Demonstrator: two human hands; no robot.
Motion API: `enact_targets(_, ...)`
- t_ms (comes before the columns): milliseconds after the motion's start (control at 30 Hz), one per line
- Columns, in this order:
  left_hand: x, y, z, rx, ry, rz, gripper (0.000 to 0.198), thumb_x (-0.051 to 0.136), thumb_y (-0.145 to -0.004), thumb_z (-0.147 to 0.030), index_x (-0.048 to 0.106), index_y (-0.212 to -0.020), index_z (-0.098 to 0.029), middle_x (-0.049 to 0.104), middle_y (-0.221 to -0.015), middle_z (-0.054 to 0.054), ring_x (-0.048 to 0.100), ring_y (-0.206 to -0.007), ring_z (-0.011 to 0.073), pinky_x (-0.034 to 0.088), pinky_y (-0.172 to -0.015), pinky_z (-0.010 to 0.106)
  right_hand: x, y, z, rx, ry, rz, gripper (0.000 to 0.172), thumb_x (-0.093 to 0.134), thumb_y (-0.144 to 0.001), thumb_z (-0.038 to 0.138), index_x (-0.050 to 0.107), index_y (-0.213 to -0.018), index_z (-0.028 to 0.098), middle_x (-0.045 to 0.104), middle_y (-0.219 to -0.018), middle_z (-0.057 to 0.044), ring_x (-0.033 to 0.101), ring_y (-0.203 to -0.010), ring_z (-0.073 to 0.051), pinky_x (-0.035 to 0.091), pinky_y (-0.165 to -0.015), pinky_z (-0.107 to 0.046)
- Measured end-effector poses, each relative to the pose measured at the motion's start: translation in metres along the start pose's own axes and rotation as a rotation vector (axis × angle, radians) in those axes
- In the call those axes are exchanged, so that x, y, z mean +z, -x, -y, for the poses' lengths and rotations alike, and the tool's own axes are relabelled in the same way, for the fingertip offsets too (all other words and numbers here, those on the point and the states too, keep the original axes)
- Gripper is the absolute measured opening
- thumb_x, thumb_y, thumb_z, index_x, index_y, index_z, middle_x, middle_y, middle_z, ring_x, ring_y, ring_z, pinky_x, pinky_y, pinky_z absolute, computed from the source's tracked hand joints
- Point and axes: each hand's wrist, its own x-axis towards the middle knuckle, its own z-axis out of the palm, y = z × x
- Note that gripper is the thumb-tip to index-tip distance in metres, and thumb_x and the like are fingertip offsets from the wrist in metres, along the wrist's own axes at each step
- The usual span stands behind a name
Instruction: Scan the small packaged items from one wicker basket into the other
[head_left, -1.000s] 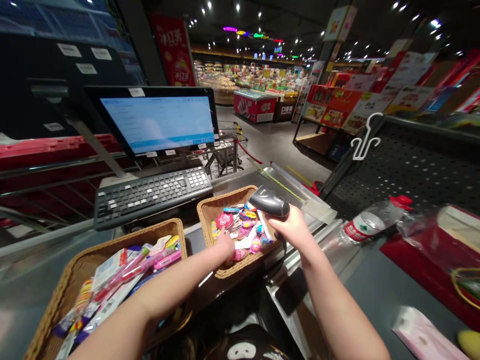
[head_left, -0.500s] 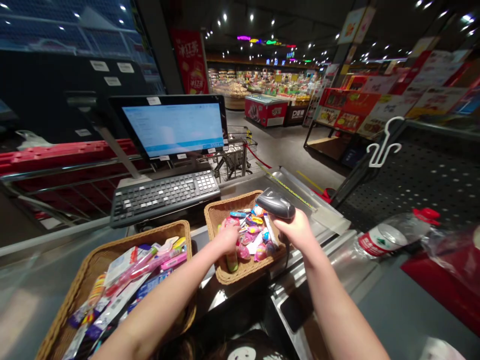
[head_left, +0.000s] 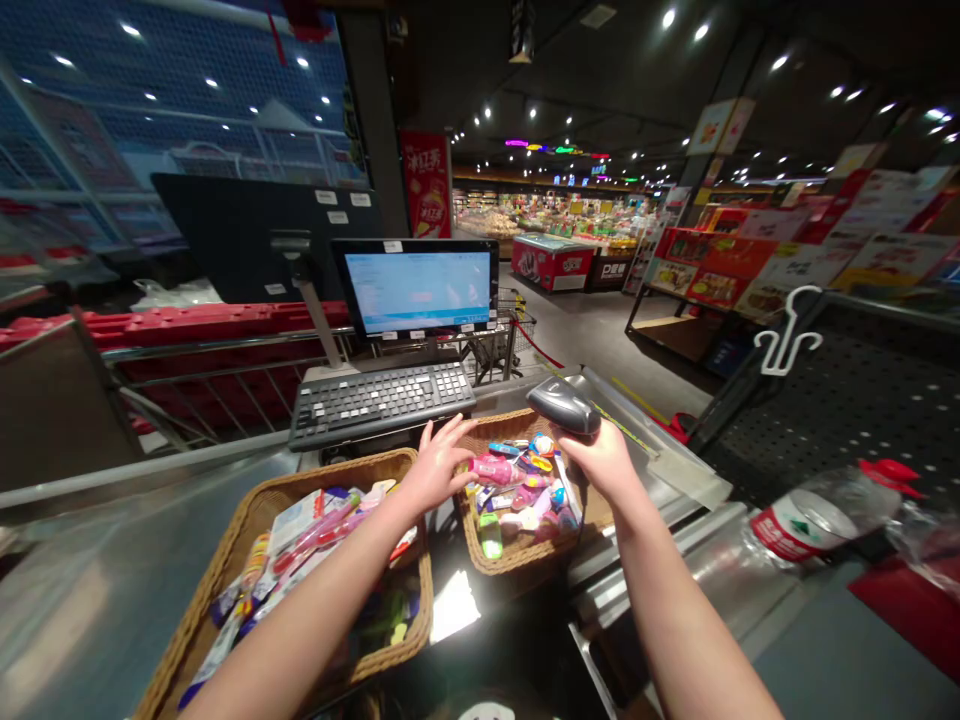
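Note:
My left hand [head_left: 439,468] has its fingers spread at the left rim of the smaller wicker basket [head_left: 499,567], with nothing held in it. Inside that basket lie small packaged items, among them a pink one [head_left: 493,470] close to my fingertips and a green one [head_left: 490,537]. A black handheld scanner [head_left: 564,405] is gripped by my right hand [head_left: 604,458] above the basket's right side. The larger wicker basket [head_left: 426,585], full of colourful packets, stands to the left, partly hidden under my left forearm.
A keyboard [head_left: 382,402] and a lit monitor [head_left: 421,292] stand behind the baskets. On the right are a clear bottle with a red cap [head_left: 806,522] and a white hanger [head_left: 786,335] on a black perforated panel [head_left: 885,400].
My left hand has come up out of the smaller basket towards its left rim, and its fingers have opened. The view has shifted, while the scanner stays in my right hand.

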Motion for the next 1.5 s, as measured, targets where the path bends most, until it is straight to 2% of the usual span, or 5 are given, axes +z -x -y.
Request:
enact_targets(167,-0.032,0.022,0.012,-0.106,-0.056,-0.139,0.021,0.059,-0.087,-0.041,0.071,-0.098,-0.027,0.038,-0.153,0.006,0.026,-0.145,0.0305,0.008,-0.115,0.064,0.027,0.0,0.023,-0.09,-0.007,0.03,0.03,0.066,-0.067,0.034,0.069,-0.087,0.012,0.073,-0.082,-0.008,0.067,-0.077,-0.024,0.052,-0.072,-0.035)
enact_targets(367,-0.072,0.05,0.032,-0.241,-0.119,-0.324,0.021,0.058,-0.087,-0.038,0.071,-0.099,-0.027,0.039,-0.153,0.008,0.031,-0.142,0.03,0.011,-0.115,0.062,0.06,0.021,0.053,-0.17,-0.049,0.142,0.025,0.065,-0.069,0.029,0.069,-0.089,0.015,0.074,-0.088,-0.008,0.067,-0.08,-0.024,0.052,-0.074,-0.034)
enact_targets(600,-0.1,0.077,0.046,-0.297,-0.182,-0.477,0.023,0.057,-0.087,-0.04,0.071,-0.099,-0.026,0.041,-0.151,0.01,0.036,-0.14,0.0313,0.013,-0.113,0.064,0.085,0.044,0.068,-0.275,0.025,0.168,0.012,0.061,-0.072,0.029,0.063,-0.077,0.018,0.069,-0.077,-0.005,0.065,-0.072,-0.022,0.051,-0.068,-0.031)
enact_targets(967,-0.115,0.099,0.048,-0.377,-0.253,-0.578,0.021,0.057,-0.087,-0.038,0.07,-0.098,-0.026,0.041,-0.151,0.009,0.038,-0.138,0.0301,0.012,-0.114,0.064,0.111,0.044,0.078,-0.328,-0.004,0.223,0.011,0.059,-0.071,0.027,0.063,-0.077,0.019,0.069,-0.078,-0.005,0.064,-0.071,-0.022,0.051,-0.066,-0.031)
enact_targets(1500,-0.122,0.122,0.042,-0.43,-0.271,-0.618,0.02,0.058,-0.086,-0.036,0.069,-0.099,-0.025,0.041,-0.151,0.01,0.042,-0.135,0.0296,0.013,-0.114,0.064,0.12,0.064,0.084,-0.331,0.046,0.343,0.012,0.06,-0.07,0.024,0.062,-0.079,0.018,0.069,-0.08,-0.005,0.065,-0.076,-0.022,0.05,-0.07,-0.03)
